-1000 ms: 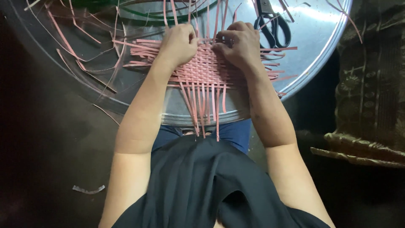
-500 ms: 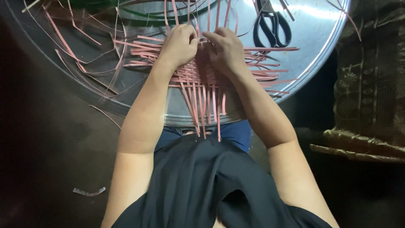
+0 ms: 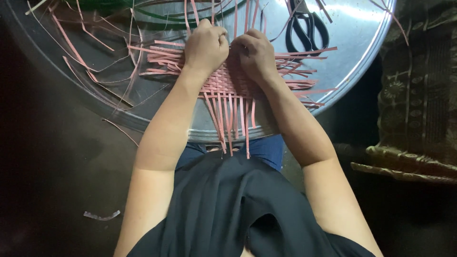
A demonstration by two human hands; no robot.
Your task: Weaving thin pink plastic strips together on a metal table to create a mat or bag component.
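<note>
Fingers [image 3: 216,35] of both hands curled, pinching pink woven strips [image 3: 228,88]; black scissors [image 3: 309,28] nearby on metal tray [image 3: 352,62].

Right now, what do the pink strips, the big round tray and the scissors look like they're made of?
Pink strips: thin, flat, matte, bending without creasing under both hands, so likely plastic or dyed cane; the look leaves it open.
Round tray: metal, probably steel or aluminium, judging by its silvery, shiny surface with bright glare.
Scissors: dark looped handles, glossy black, perhaps coated metal or plastic; blades mostly out of view.
</note>
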